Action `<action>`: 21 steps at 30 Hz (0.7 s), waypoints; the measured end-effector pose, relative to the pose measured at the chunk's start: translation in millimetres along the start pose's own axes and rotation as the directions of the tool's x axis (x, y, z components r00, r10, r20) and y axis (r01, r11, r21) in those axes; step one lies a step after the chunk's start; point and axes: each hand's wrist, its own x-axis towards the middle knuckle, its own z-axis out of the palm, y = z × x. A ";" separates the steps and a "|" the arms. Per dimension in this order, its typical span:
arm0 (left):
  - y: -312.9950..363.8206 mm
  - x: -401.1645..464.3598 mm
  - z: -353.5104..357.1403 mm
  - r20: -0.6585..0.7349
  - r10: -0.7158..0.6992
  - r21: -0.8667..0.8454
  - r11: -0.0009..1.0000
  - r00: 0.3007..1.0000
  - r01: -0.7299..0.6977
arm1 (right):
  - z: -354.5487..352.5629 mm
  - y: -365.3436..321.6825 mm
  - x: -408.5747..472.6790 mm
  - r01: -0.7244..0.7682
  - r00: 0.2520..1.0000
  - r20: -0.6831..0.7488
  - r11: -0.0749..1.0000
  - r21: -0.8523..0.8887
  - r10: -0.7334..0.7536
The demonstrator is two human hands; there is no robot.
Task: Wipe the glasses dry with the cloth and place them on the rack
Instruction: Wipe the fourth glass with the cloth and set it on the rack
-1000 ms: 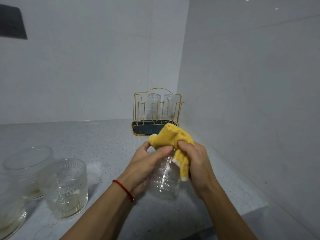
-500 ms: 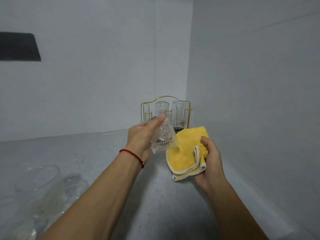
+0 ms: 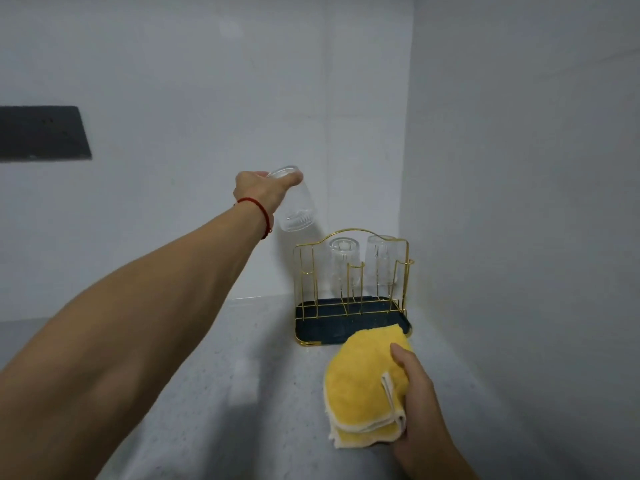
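My left hand (image 3: 261,190) grips a clear ribbed glass (image 3: 298,206) by its base, mouth down, in the air above and to the left of the gold wire rack (image 3: 301,271). The rack stands in the counter's far corner on a dark tray (image 3: 311,327). Two glasses (image 3: 343,261) (image 3: 381,258) sit upside down on its rear pegs. My right hand (image 3: 415,403) holds a folded yellow cloth (image 3: 363,382) low over the counter, just in front of the tray.
White walls meet in a corner right behind the rack. A dark plate (image 3: 41,133) is set into the left wall. The grey speckled counter (image 3: 225,393) stretches toward me under my left arm.
My left hand has lifted the glass up and away toward the rack. My right hand has dropped with the cloth. The view has tilted up, so the glasses at the left are out of sight.
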 end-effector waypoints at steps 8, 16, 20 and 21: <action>-57.1 32.6 21.7 0.084 -0.025 0.155 0.988 0.996 0.012 | 5.9 1.2 17.7 -0.012 0.998 -0.061 0.998 -0.062 0.009; -107.0 44.6 17.8 0.359 -0.076 0.282 0.959 0.930 -0.030 | 3.3 5.2 18.9 0.171 0.985 0.032 0.972 -0.161 -0.168; -124.8 47.8 11.0 0.474 -0.120 0.289 0.957 0.872 -0.025 | 1.4 3.1 14.6 0.326 0.945 0.098 0.913 -0.244 -0.311; -128.6 47.8 8.5 0.494 -0.125 0.296 0.955 0.860 -0.032 | 3.3 2.8 11.3 0.341 0.940 0.097 0.903 -0.263 -0.326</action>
